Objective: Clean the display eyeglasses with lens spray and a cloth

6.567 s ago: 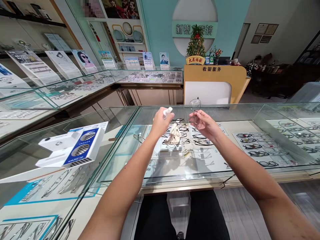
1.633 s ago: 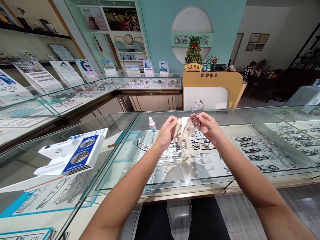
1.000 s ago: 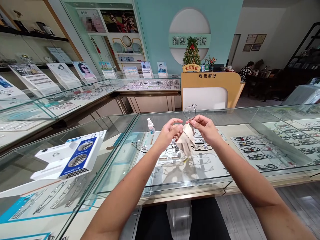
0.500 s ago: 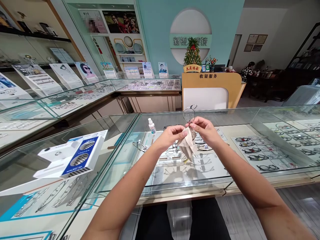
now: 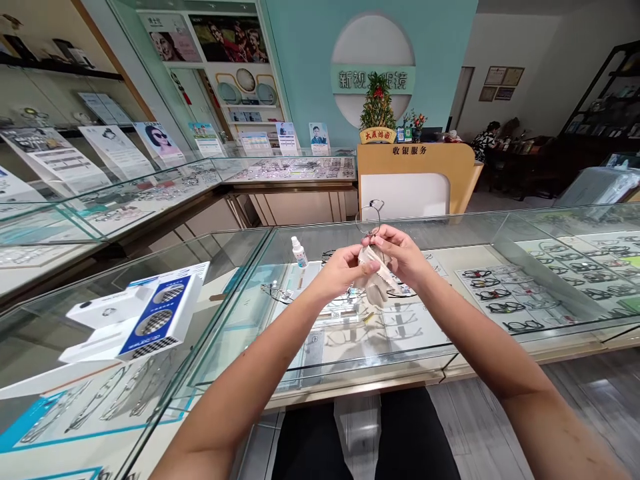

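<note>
Above the glass counter, my left hand [image 5: 350, 270] pinches a pale cleaning cloth [image 5: 381, 283] with zigzag edges. A pair of thin round-rimmed eyeglasses [image 5: 369, 212] stands on end, held by my right hand [image 5: 400, 252] near the bridge. One lens points up above the fingers; the other is largely hidden behind the cloth and fingers. Folds of the cloth hang below both hands, which are close together. A small white bottle [image 5: 299, 252] stands upright on the counter, left of my left hand.
The glass display counter [image 5: 320, 363] spans the front, with rows of eyeglasses [image 5: 500, 293] inside at right. An opened white and blue box [image 5: 160, 317] lies on the left case. Beyond is a wooden cashier desk [image 5: 417, 160]; a person [image 5: 485, 141] sits far right.
My left hand has pushed the cloth up around the lower lens, and the cloth is now more bunched. The whole view has shifted slightly. Both hands keep their hold.
</note>
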A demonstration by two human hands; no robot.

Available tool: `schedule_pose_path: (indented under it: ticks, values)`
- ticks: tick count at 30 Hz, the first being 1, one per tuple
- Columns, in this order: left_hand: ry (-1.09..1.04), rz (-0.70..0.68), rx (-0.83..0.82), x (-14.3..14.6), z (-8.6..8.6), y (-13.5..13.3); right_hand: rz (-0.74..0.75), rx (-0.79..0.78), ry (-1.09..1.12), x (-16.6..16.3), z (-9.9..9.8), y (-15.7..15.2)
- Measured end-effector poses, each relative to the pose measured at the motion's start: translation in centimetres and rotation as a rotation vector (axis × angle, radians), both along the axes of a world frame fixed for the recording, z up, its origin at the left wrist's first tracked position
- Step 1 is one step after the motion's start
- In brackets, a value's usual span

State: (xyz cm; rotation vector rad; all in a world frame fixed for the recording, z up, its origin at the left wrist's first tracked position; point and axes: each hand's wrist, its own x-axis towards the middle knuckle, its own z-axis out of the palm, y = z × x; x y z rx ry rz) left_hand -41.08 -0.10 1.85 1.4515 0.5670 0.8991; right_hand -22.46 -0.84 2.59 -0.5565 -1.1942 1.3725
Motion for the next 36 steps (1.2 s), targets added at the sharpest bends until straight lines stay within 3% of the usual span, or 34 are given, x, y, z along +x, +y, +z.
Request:
schedule_pose_path:
  ticks: [5,8,11,22,30,36]
  values:
    - [-0.087,-0.031,0.125,-0.3,5.4,0.7,0.095,0.129,0.076,-1.4,6.0,0.4]
    - [-0.18,-0.002,0.271,-0.2,9.2,1.0,0.04,0.243,0.109,-2.5,10.0,0.5]
    - [-0.226,0.066,0.398,0.0,11.2,1.0,-0.037,0.312,0.121,-3.5,12.0,0.6]
    - [-0.41,0.368,0.539,0.9,9.4,2.7,0.057,0.308,0.225,-5.8,10.8,1.7]
    - [-0.523,0.421,0.534,1.4,9.5,2.7,-0.068,0.341,0.208,-7.0,10.7,0.6]
    - [-0.331,0.345,0.527,1.0,9.6,2.5,-0.148,0.326,0.192,-6.2,10.7,0.5]
